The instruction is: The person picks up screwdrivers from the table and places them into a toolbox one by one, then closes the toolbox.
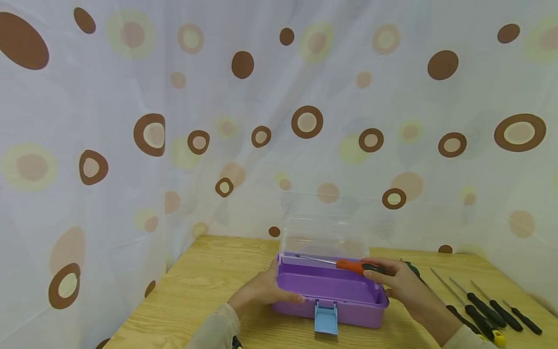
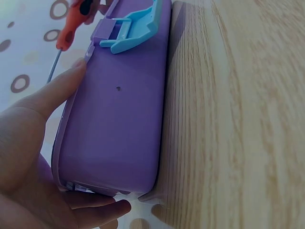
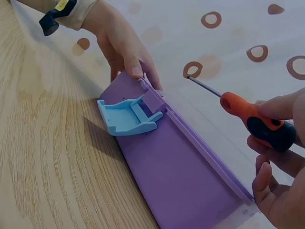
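A purple toolbox (image 1: pixel 359 314) stands on the table with its clear lid (image 1: pixel 324 235) raised at the back. Its light blue latch (image 1: pixel 326 320) hangs down at the front. My left hand (image 1: pixel 263 291) grips the box's left end, thumb along the front rim and fingers round the side. Above the box's open top, my right hand (image 1: pixel 401 283) holds an orange and black screwdriver (image 3: pixel 243 110) by its handle. The metal shaft points left, and the inside of the purple tray (image 1: pixel 327 286) shows beneath it. In the left wrist view the fingers (image 2: pixel 95 212) reach round the box's end.
Several screwdrivers with black handles (image 1: pixel 484 310) lie side by side on the wooden table (image 1: pixel 174 310) to the right. A green-handled one (image 1: pixel 411 268) lies behind my right hand. A white spotted curtain (image 1: pixel 261 97) hangs behind and to the left of the table.
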`<state>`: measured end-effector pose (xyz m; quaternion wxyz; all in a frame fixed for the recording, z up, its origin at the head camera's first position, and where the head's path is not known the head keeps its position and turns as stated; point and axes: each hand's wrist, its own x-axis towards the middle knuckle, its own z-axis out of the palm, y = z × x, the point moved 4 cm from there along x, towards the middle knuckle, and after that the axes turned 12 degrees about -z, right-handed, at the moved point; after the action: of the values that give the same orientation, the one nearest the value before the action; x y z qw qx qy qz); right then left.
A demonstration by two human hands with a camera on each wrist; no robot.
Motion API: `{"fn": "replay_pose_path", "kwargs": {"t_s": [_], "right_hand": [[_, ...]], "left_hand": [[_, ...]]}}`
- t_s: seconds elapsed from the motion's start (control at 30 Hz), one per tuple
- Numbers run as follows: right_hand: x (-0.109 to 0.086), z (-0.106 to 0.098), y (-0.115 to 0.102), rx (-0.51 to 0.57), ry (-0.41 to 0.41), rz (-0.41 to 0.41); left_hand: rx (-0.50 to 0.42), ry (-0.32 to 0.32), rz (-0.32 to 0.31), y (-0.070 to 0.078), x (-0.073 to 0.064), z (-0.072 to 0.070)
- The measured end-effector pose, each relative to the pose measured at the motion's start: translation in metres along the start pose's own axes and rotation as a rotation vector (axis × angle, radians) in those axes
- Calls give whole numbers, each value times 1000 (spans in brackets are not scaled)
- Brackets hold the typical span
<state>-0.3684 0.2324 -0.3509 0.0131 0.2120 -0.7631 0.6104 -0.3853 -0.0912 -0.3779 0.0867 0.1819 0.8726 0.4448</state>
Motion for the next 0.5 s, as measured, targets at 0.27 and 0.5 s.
{"fn": "replay_pose_path", "kwargs": {"t_s": [0.27, 0.5], "right_hand": [[2, 7, 0, -92, -29, -20], [1, 10, 0, -175, -76, -48]], "left_hand": [[11, 5, 5, -1, 2, 0], [14, 10, -4, -1, 1, 0]]}}
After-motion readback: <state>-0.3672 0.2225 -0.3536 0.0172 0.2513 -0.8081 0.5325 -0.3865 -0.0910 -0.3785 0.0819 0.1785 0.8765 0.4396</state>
